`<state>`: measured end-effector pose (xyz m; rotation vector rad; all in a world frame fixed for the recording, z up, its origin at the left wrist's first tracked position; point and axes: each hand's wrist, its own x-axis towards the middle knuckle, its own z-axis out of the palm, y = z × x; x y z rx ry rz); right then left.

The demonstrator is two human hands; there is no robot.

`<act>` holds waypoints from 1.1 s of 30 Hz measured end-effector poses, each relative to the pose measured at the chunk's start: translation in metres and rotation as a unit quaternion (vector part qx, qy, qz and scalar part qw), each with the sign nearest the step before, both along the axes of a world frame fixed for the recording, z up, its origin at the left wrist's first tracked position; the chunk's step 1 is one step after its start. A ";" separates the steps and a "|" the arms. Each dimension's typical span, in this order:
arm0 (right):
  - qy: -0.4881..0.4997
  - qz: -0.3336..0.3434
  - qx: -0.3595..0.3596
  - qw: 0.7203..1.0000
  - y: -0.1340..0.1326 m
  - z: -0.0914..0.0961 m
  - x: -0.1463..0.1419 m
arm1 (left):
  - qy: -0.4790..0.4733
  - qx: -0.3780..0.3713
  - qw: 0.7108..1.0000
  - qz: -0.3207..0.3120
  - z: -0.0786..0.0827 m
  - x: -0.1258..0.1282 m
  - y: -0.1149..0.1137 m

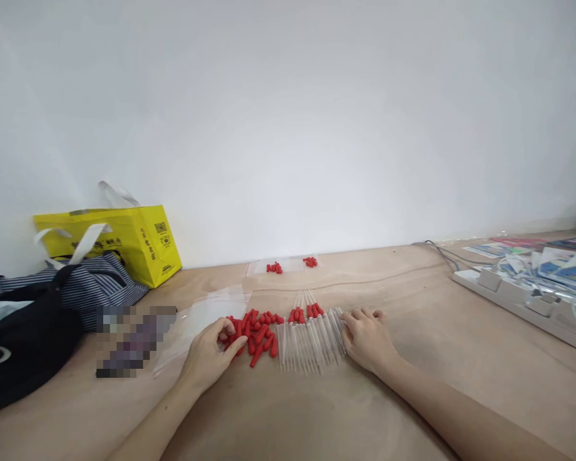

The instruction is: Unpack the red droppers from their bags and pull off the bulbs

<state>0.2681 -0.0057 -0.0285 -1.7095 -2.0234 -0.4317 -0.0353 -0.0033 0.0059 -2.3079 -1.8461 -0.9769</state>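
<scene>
A heap of red rubber dropper bulbs point(259, 334) lies on the table just left of centre. My left hand point(216, 349) rests at the heap's left edge, thumb and fingers apart around some bulbs, with none clearly gripped. Beside the heap, clear dropper tubes point(302, 349) lie in a row, their narrow tips toward me. At the right end of that row, my right hand point(367, 339) has its fingers bent and closed on the outermost tube, partly hiding it. Just beyond the row, several droppers fitted with red bulbs point(312, 311) lie with their tips pointing away.
Clear plastic bags point(216, 310) lie left of the heap; another bag with red-bulbed droppers point(288, 266) lies near the wall. A yellow bag point(148, 250), a striped bag point(96, 288) and a black cap point(29, 352) stand left. On the right is a power strip point(523, 307) with cables.
</scene>
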 end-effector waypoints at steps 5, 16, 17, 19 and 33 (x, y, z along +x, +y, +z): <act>0.012 0.003 -0.004 1.000 -0.002 0.005 0.000 | 0.011 0.016 1.000 0.003 -0.001 -0.002 0.001; 0.149 -0.029 -0.054 0.987 0.009 0.011 0.020 | 0.086 0.060 0.995 0.006 0.011 0.033 0.006; 0.153 -0.035 -0.055 0.986 0.010 0.011 0.022 | 0.101 0.034 0.994 0.009 0.014 0.044 0.010; 0.161 -0.045 -0.058 0.984 0.013 0.012 0.026 | 0.129 -0.021 0.991 0.025 0.019 0.066 0.021; 0.214 -0.117 -0.147 0.959 0.026 0.005 0.049 | 0.087 -0.215 0.970 0.072 -0.004 0.113 0.106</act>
